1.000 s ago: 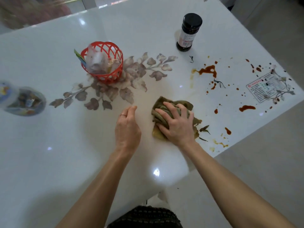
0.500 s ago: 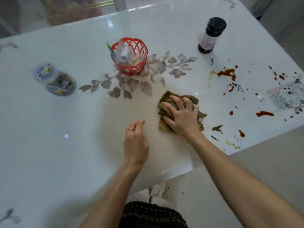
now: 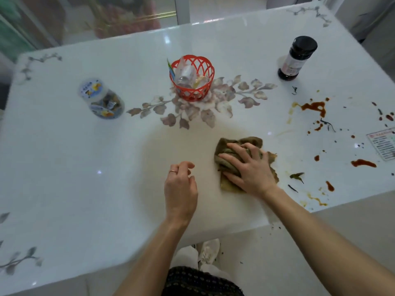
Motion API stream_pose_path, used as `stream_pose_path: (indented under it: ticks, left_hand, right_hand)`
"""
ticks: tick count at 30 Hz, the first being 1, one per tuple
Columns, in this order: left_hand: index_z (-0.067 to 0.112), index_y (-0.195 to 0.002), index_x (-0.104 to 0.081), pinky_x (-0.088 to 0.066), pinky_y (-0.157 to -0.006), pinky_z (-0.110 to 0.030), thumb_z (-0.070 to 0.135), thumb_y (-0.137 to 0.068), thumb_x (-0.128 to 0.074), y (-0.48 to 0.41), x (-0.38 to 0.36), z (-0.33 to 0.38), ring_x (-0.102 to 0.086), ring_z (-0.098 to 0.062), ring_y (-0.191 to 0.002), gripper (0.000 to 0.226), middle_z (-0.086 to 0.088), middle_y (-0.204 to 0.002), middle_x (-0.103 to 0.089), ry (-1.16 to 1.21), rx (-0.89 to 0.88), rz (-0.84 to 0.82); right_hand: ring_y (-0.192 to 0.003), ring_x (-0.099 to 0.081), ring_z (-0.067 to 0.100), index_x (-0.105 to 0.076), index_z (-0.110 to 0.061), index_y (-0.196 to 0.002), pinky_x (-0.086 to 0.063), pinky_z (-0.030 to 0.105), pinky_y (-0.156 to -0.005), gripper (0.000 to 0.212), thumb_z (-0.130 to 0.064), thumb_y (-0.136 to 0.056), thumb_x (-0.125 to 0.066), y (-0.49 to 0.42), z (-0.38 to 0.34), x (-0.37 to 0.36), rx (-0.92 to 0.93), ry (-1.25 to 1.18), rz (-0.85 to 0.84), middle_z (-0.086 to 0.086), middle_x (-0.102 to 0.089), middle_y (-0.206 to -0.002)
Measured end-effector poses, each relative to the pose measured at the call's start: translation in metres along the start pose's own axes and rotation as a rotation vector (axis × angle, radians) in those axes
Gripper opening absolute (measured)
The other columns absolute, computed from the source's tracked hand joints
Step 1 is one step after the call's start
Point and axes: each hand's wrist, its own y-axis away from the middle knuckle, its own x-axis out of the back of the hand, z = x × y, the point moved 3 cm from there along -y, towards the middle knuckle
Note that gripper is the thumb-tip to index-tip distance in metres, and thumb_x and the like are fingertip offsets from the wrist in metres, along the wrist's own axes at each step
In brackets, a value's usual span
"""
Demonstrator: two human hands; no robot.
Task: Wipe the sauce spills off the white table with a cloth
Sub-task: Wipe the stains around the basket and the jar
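Observation:
A crumpled olive-brown cloth [image 3: 253, 142] lies on the white table [image 3: 64, 167] near its front edge. My right hand [image 3: 248, 167] presses down on the cloth with spread fingers. My left hand [image 3: 181, 186] rests on the bare table to the left of the cloth, its fingers loosely curled and holding nothing. Red-brown sauce spills lie to the right of the cloth: a large blotch [image 3: 314, 106] farther back, a streak [image 3: 363, 163] at the right, and a drop [image 3: 330, 185] near the edge. Small spatters and yellowish smears surround them.
A dark sauce bottle [image 3: 297, 58] stands at the back right. A red lattice basket [image 3: 192, 80] sits mid-table and a clear snack jar [image 3: 102, 99] lies at the left. Green scraps [image 3: 297, 176] lie beside the cloth, a printed sticker [image 3: 382, 144] at the right edge.
My head has pulled back, so more of the table's left side shows. My left hand's fingers have curled in. My right hand stays pressed on the cloth in nearly the same spot.

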Motion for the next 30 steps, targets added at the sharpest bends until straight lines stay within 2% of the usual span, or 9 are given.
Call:
stream_pose_path:
  ticks: [3, 6, 9, 12, 17, 21, 24, 27, 30]
  left_hand:
    - [0.016, -0.086, -0.058, -0.044, -0.067, -0.026, 0.003, -0.081, -0.064, 0.002, 0.005, -0.006, -0.054, -0.015, -0.072, 0.016, 0.0, -0.083, -0.059, -0.001, 0.027, 0.026]
    - [0.019, -0.077, -0.055, -0.045, -0.063, -0.027, 0.007, -0.08, -0.068, 0.003, 0.007, -0.01, -0.053, -0.012, -0.067, 0.018, 0.004, -0.074, -0.058, 0.001, 0.048, 0.018]
    - [0.02, -0.074, -0.055, -0.046, -0.063, -0.03, 0.01, -0.08, -0.07, 0.002, 0.011, -0.014, -0.054, -0.012, -0.064, 0.018, 0.005, -0.071, -0.059, -0.002, 0.066, 0.007]
    - [0.018, -0.075, -0.057, -0.041, -0.062, -0.026, 0.012, -0.08, -0.07, 0.001, 0.016, -0.015, -0.052, -0.011, -0.064, 0.016, 0.005, -0.071, -0.06, -0.013, 0.07, 0.003]
    - [0.016, -0.076, -0.059, -0.044, -0.063, -0.029, 0.019, -0.081, -0.071, -0.007, 0.017, -0.01, -0.055, -0.015, -0.065, 0.013, 0.004, -0.069, -0.06, 0.008, 0.047, -0.005]
    - [0.017, -0.076, -0.058, -0.046, -0.062, -0.03, 0.022, -0.083, -0.069, -0.009, 0.004, 0.003, -0.056, -0.017, -0.063, 0.014, 0.004, -0.066, -0.059, 0.048, 0.038, -0.027]
    - [0.016, -0.077, -0.058, -0.04, -0.061, -0.026, 0.022, -0.084, -0.069, -0.005, -0.001, 0.011, -0.054, -0.015, -0.061, 0.014, 0.004, -0.066, -0.057, 0.056, 0.026, -0.051]
    - [0.017, -0.077, -0.057, -0.037, -0.062, -0.025, 0.021, -0.084, -0.068, -0.002, -0.004, 0.011, -0.053, -0.015, -0.062, 0.014, 0.005, -0.066, -0.056, 0.045, 0.029, -0.061]
    - [0.017, -0.077, -0.057, -0.041, -0.062, -0.027, 0.021, -0.084, -0.067, 0.003, -0.01, 0.015, -0.054, -0.017, -0.063, 0.013, 0.006, -0.066, -0.056, 0.054, 0.013, -0.078]
  right_hand:
    - [-0.132, -0.029, 0.033, -0.051, -0.045, -0.138, -0.03, 0.056, -0.098, 0.063, -0.069, -0.086, -0.026, -0.029, 0.002, 0.003, -0.3, -0.03, -0.049, -0.004, -0.038, -0.153]
    - [-0.139, -0.017, 0.032, -0.035, -0.049, -0.146, -0.022, 0.055, -0.106, 0.061, -0.069, -0.09, -0.023, -0.064, -0.01, 0.005, -0.341, -0.013, -0.097, -0.006, -0.021, -0.16]
    - [-0.143, -0.011, 0.033, -0.025, -0.052, -0.15, -0.02, 0.055, -0.11, 0.055, -0.065, -0.096, -0.031, -0.099, -0.029, 0.005, -0.245, 0.004, -0.143, -0.007, -0.012, -0.163]
    - [-0.145, -0.009, 0.033, -0.021, -0.052, -0.151, -0.018, 0.055, -0.11, 0.056, -0.065, -0.097, -0.031, -0.103, -0.051, 0.001, -0.107, 0.014, -0.171, -0.007, -0.01, -0.164]
    - [-0.137, -0.031, 0.038, -0.039, -0.044, -0.146, -0.031, 0.058, -0.103, 0.06, -0.062, -0.088, -0.042, -0.01, -0.08, -0.003, 0.13, -0.037, -0.076, -0.001, -0.032, -0.158]
    - [-0.134, -0.038, 0.035, -0.043, -0.041, -0.146, -0.034, 0.056, -0.102, 0.061, -0.062, -0.089, -0.053, 0.067, -0.057, -0.006, 0.288, 0.038, -0.044, -0.001, -0.036, -0.158]
    - [-0.13, -0.043, 0.035, -0.052, -0.038, -0.14, -0.037, 0.059, -0.097, 0.056, -0.06, -0.089, -0.051, 0.082, -0.015, 0.001, 0.052, 0.013, 0.016, 0.0, -0.044, -0.152]
    - [-0.129, -0.042, 0.035, -0.054, -0.038, -0.138, -0.034, 0.059, -0.098, 0.055, -0.06, -0.088, -0.049, 0.083, -0.022, 0.004, -0.208, -0.01, 0.011, 0.0, -0.044, -0.152]
    - [-0.133, -0.037, 0.035, -0.049, -0.038, -0.142, -0.034, 0.059, -0.1, 0.063, -0.065, -0.085, -0.047, 0.083, -0.061, -0.002, -0.077, -0.036, 0.006, 0.002, -0.039, -0.155]
